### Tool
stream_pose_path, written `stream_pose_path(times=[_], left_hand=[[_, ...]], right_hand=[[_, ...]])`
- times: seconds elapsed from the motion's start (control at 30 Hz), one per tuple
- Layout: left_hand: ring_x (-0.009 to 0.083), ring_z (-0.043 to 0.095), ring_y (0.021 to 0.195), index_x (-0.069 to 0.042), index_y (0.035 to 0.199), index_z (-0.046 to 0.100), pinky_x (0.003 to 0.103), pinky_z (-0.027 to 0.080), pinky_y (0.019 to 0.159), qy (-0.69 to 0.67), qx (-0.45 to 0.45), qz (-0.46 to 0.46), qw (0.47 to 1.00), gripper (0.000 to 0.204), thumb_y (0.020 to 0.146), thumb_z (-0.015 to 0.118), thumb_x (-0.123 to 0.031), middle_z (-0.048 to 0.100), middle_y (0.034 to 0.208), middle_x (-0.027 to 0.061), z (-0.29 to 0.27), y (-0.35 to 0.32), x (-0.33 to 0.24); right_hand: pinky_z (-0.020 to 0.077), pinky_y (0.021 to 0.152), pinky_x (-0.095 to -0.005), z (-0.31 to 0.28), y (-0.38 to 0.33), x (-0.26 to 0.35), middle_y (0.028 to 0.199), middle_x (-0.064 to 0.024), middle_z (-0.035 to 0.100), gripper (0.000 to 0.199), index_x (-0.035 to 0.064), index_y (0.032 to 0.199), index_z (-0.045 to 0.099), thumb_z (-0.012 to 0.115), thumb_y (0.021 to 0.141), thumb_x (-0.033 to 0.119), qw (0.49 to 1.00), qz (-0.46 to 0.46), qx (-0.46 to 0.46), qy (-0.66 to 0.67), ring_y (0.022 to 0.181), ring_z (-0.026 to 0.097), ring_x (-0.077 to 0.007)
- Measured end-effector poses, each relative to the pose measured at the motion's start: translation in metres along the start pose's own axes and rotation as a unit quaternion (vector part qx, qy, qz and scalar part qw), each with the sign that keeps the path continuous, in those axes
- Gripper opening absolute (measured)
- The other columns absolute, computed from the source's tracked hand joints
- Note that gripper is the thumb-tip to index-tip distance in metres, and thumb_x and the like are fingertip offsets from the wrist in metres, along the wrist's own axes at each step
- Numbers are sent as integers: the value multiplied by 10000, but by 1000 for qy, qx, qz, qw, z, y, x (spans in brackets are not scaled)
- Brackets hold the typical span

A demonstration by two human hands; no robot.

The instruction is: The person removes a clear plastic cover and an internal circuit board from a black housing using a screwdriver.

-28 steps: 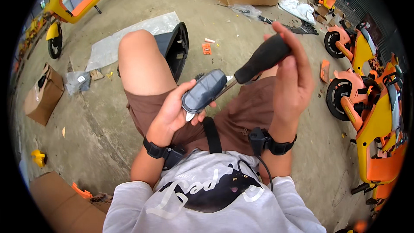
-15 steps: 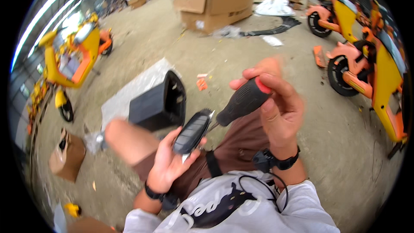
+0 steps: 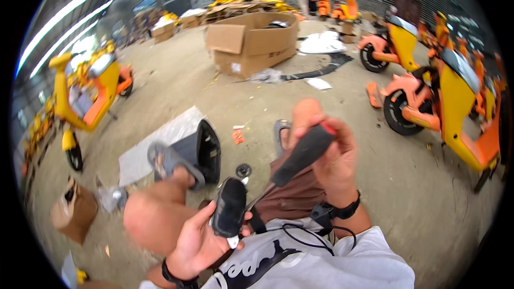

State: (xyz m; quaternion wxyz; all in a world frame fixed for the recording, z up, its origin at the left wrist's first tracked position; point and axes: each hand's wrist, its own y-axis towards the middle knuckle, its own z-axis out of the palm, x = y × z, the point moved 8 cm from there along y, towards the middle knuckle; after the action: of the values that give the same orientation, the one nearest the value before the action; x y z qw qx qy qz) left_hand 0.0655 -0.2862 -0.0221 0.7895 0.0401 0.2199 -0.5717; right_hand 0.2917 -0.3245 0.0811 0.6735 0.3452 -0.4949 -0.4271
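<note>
In my left hand (image 3: 201, 238) is a black oval part (image 3: 230, 208) with a rounded body and pale metal bits at both ends, possibly a pedal. The thumb lies along one side and the fingers wrap beneath. My right hand (image 3: 337, 155) is closed around a screwdriver (image 3: 304, 154) with a black handle and a red butt end. Its thin shaft slants down-left toward the black part; whether the tip touches it I cannot tell. On the floor just beyond lies a small black toothed ring (image 3: 243, 170).
A black hollow housing (image 3: 210, 152) lies on a pale sheet (image 3: 144, 147), partly behind my sandalled foot (image 3: 174, 163). Yellow-orange scooters stand left (image 3: 99, 96) and right (image 3: 455, 112). Ahead sits a large cardboard box (image 3: 267, 43); a smaller carton (image 3: 75, 211) stands at left.
My view has tilted up, bringing a distant person, my sandalled feet and the toothed ring into sight. The black part has turned in my left hand. The screwdriver stays in my right hand.
</note>
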Motion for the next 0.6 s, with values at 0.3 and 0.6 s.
stream_pose_path(times=[0.3,0.6], left_hand=[[331,633,915,-10,1351,465,412,510,720,84,-1,-23,996,472,1045,305,-332,619,1183,216,-34,65,-31],[357,663,734,47,1360,432,372,601,590,-15,27,-13,999,540,1030,380,-378,606,1133,310,-119,95,-49]], right_hand=[[517,945,-423,-1,-6,-9,1294,-230,545,370,-13,1300,548,606,960,122,998,17,34,-54,1119,611,-330],[473,978,-329,-16,-12,-73,1302,-141,526,409,-60,1320,514,615,951,83,985,129,-2,-116,1159,566,-218]])
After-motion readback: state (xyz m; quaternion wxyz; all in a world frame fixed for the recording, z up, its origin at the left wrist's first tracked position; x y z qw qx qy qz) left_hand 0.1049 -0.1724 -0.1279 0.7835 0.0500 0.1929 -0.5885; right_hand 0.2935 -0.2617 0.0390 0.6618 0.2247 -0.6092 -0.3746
